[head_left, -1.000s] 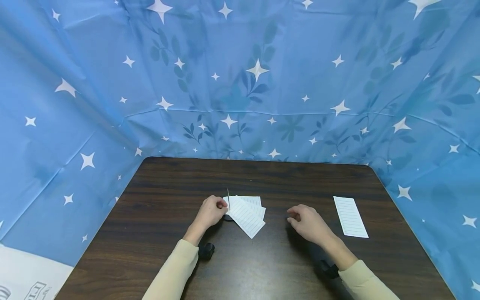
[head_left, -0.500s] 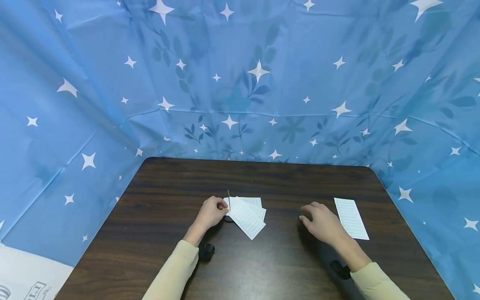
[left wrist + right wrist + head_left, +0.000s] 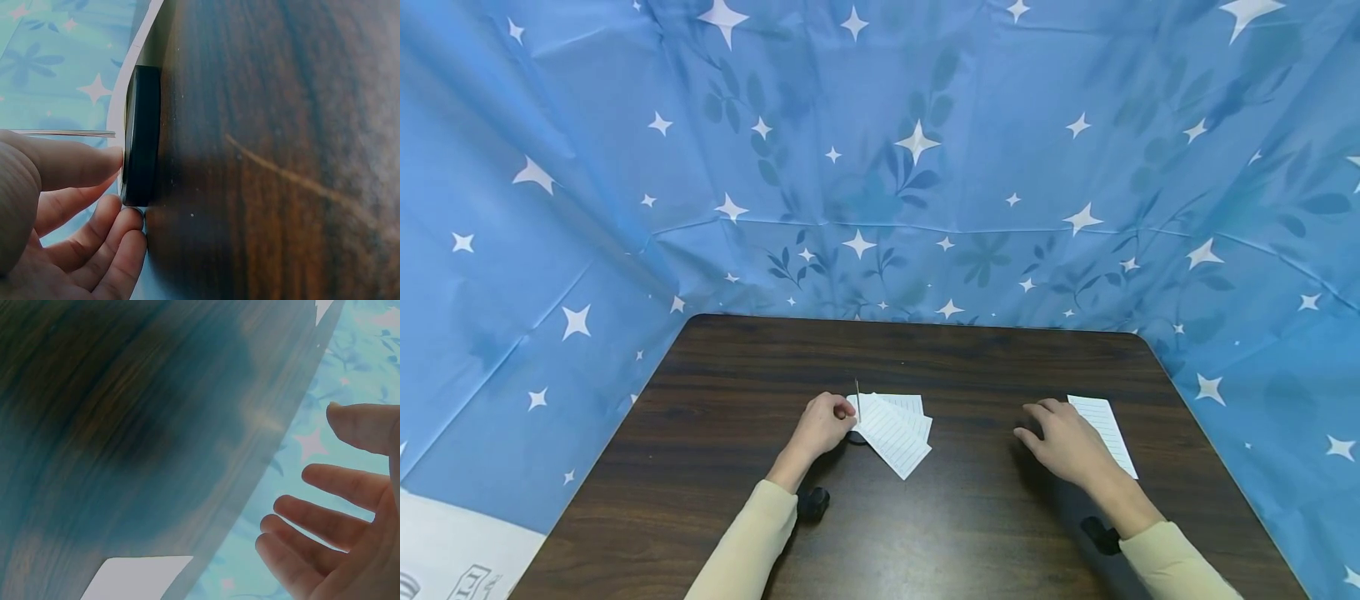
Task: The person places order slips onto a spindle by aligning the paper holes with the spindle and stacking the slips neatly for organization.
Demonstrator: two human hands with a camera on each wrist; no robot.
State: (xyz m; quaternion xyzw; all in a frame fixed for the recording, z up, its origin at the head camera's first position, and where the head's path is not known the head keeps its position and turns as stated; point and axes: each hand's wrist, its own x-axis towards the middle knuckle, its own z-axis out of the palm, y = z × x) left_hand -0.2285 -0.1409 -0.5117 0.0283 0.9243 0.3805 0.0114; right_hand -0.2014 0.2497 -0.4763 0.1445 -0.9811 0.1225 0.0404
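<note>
Reaching toward the single white lined paper slip (image 3: 1105, 429) near the bench's right edge, the right hand (image 3: 1067, 446) hovers with its fingers spread and relaxed, holding nothing; the right wrist view shows those fingers (image 3: 331, 519) apart above the dark wooden bench (image 3: 970, 533), with a corner of the slip (image 3: 137, 578) below. The fingertips look to be at the slip's near left edge, though whether they touch it cannot be told.

The left hand (image 3: 823, 425) curls round the black round base (image 3: 142, 144) of a thin upright metal spike (image 3: 857, 398), thumb and fingers pinching the base to hold it down. A fan of white lined paper slips (image 3: 895, 429) lies just beside that hand, apparently threaded on the spike.

To lift the lone slip cleanly, it seems best to lay the fingertips flat on it, slide it a little toward the bench edge or buckle it gently, then pinch one short end between thumb and forefinger. Flat paper on smooth wood resists a straight pick. The left hand should hold the base firmly so the spike does not tip.
</note>
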